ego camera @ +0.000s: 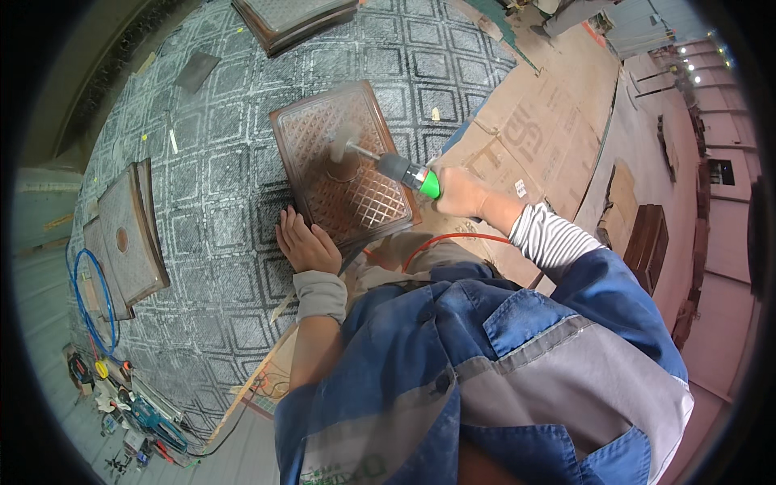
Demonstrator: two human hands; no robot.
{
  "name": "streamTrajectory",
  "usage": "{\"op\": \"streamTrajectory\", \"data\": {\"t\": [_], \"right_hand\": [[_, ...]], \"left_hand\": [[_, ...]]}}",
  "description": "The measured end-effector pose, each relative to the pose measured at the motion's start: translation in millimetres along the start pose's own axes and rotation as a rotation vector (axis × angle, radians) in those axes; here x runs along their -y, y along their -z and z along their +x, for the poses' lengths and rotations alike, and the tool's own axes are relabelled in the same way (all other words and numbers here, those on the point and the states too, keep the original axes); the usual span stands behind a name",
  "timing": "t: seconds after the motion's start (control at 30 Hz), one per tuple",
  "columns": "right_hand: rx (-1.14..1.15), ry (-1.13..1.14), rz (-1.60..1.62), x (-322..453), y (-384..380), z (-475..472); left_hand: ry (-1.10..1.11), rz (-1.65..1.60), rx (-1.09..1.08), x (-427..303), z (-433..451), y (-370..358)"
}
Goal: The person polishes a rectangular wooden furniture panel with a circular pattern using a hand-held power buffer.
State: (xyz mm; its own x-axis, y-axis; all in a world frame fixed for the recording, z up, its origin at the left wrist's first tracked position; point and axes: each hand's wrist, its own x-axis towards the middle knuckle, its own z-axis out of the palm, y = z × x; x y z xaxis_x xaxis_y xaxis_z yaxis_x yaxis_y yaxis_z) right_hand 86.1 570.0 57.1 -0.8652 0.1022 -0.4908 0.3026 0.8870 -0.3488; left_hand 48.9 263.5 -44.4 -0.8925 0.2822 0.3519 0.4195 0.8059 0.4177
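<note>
My right hand grips a black and green handheld rotary tool with a pale round buffing wheel on its shaft. The wheel looks blurred and lies over the middle of a brown wooden panel carved with a lattice pattern and a central round. Whether the wheel touches the panel cannot be told. At the panel's lower left edge rests my left hand, fingers a little apart. A red hose runs below my right forearm.
Patterned grey carpet covers the work surface. More panels lie stacked at the left and top. A blue hose coil and power tools are at lower left. Cardboard covers the floor at right; a person is beyond.
</note>
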Motion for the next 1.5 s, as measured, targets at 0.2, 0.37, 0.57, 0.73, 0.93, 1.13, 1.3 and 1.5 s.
{"op": "streamTrajectory", "data": {"t": [0.2,0.37,0.57,0.73,0.93,1.13,1.3,1.5], "right_hand": [[-0.055,-0.112,0.191,18.8,9.1,10.1],[0.160,-0.015,0.052,67.9,-10.5,-17.2],[-0.020,-0.082,0.131,64.4,-1.3,8.0],[0.043,0.124,-0.014,64.7,-25.5,2.9],[0.001,0.020,0.111,61.1,-12.7,15.8],[0.114,-0.044,0.066,65.3,-23.2,-10.2],[0.155,0.021,-0.004,70.0,-19.4,-22.0],[0.110,-0.027,0.120,62.8,-12.6,-23.2]], "left_hand": [[0.007,0.008,0.002,3.0,-2.4,-1.8],[0.001,0.019,-0.018,4.4,-1.9,-3.7],[0.030,0.016,-0.061,1.4,-2.5,-3.4],[0.050,0.032,-0.022,7.5,-10.7,-6.6],[-0.047,-0.108,0.175,12.8,-45.3,27.6],[-0.056,-0.002,0.204,20.1,-48.3,16.6],[-0.063,0.047,0.208,19.1,-49.7,15.8],[-0.069,0.091,0.218,17.4,-49.7,15.6]]}}
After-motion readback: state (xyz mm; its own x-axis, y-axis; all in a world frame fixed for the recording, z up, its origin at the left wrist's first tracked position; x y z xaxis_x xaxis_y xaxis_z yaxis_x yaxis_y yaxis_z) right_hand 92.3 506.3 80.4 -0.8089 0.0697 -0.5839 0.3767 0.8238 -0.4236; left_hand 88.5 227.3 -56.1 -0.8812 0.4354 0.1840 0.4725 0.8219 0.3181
